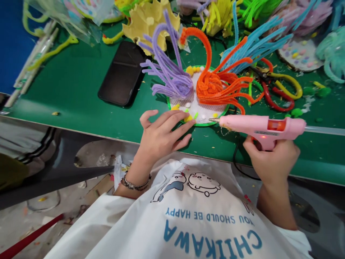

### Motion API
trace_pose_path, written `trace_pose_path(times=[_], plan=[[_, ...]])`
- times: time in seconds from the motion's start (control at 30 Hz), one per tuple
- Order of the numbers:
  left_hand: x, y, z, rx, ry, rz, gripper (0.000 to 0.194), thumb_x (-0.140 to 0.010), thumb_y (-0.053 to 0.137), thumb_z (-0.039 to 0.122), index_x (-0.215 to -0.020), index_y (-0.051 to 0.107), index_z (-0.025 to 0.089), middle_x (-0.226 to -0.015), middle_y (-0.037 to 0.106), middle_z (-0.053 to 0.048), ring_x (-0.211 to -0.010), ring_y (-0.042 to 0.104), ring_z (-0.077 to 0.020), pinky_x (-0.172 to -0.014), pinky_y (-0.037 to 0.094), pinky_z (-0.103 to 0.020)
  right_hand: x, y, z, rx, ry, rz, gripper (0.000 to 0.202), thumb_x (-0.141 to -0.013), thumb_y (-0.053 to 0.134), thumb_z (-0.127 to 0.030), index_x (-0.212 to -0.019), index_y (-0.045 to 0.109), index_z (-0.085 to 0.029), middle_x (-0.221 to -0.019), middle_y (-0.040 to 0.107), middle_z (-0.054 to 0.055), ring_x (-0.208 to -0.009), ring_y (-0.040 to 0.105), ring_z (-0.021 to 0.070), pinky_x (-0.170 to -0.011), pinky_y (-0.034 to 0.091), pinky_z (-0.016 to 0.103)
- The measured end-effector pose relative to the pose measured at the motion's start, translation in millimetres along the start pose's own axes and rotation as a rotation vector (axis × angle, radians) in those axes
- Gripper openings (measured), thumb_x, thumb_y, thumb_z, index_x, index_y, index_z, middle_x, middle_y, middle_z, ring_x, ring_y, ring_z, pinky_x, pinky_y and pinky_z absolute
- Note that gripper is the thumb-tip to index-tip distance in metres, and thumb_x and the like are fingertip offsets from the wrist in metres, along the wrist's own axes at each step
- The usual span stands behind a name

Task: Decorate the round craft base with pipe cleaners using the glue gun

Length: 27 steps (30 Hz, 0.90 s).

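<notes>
My right hand (272, 158) is wrapped round the handle of a pink glue gun (242, 124), its metal nozzle pointing left over the front right edge of a white round board (199, 108) with green trim. On that board stand a purple pipe-cleaner swan (183, 84) at the left and an orange one (211, 86) at the right, both with tails fanned outward. Small yellow, white and green bits lie along its front. My left hand (167, 133) has its fingers spread, the fingertips at the board's front left edge by a yellow bit.
A black phone (122, 73) lies left of the board. Scissors (283, 88) with red and yellow handles are at the right. Pipe-cleaner bundles, a yellow torn piece (151, 25) and another decorated disc (300, 54) line the back. A black cable (238, 162) hangs over the table's front edge.
</notes>
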<state>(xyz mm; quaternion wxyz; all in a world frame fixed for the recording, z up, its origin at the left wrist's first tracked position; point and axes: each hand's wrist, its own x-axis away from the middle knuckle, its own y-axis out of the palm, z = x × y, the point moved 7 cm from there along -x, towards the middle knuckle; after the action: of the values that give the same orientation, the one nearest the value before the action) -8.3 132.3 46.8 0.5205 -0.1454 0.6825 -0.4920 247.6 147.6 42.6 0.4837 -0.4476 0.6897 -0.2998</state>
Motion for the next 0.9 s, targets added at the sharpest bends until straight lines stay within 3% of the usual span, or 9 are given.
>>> trace_pose_path(times=[0.27, 0.57, 0.67, 0.8, 0.9], plan=[[-3, -1.8, 4, -0.024, 0.018, 0.003, 0.025, -0.097, 0.057, 0.033, -0.121, 0.064, 0.029, -0.109, 0.078, -0.002, -0.098, 0.072, -0.0223, -0.092, 0.032, -0.043, 2, -1, -2, -0.03, -0.029, 0.025, 0.02, -0.068, 0.061, -0.04, -0.067, 0.058, -0.02, -0.055, 0.045, 0.0, -0.049, 0.045, 0.0151, -0.051, 0.038, 0.029], [-3, -1.7, 6, -0.054, 0.046, 0.026, 0.015, -0.096, 0.059, 0.029, -0.107, 0.068, 0.025, -0.106, 0.077, -0.002, -0.098, 0.071, -0.0211, -0.092, 0.03, -0.043, 3, -1, 2, -0.079, 0.091, 0.02, 0.024, -0.063, 0.059, -0.044, -0.065, 0.045, -0.025, -0.055, 0.041, -0.002, -0.051, 0.046, 0.016, -0.053, 0.042, 0.031], [-3, -11.7, 9, -0.061, 0.068, 0.112, 0.019, -0.096, 0.059, 0.029, -0.111, 0.068, 0.023, -0.113, 0.075, -0.007, -0.103, 0.07, -0.0226, -0.088, 0.033, -0.041, 1, -5, 5, -0.151, 0.157, 0.04, 0.029, -0.059, 0.061, -0.045, -0.064, 0.041, -0.026, -0.055, 0.042, -0.002, -0.048, 0.044, 0.0146, -0.05, 0.04, 0.03], [-6, -36.8, 18, -0.046, 0.137, 0.352, 0.014, -0.092, 0.066, 0.024, -0.106, 0.069, 0.022, -0.101, 0.075, -0.006, -0.089, 0.069, -0.0202, -0.076, 0.042, -0.037, -2, -19, 31, -0.198, 0.32, 0.136, 0.034, -0.056, 0.068, -0.047, -0.064, 0.042, -0.026, -0.054, 0.043, -0.004, -0.048, 0.043, 0.0136, -0.047, 0.039, 0.03], [-20, -40.0, 27, 0.128, 0.187, 0.323, 0.006, -0.093, 0.064, 0.02, -0.099, 0.067, 0.021, -0.089, 0.075, -0.003, -0.075, 0.066, -0.0167, -0.067, 0.046, -0.032, -7, -39, 69, -0.221, 0.449, 0.295, 0.036, -0.055, 0.073, -0.047, -0.069, 0.048, -0.025, -0.062, 0.052, -0.002, -0.054, 0.05, 0.0156, -0.05, 0.044, 0.031]])
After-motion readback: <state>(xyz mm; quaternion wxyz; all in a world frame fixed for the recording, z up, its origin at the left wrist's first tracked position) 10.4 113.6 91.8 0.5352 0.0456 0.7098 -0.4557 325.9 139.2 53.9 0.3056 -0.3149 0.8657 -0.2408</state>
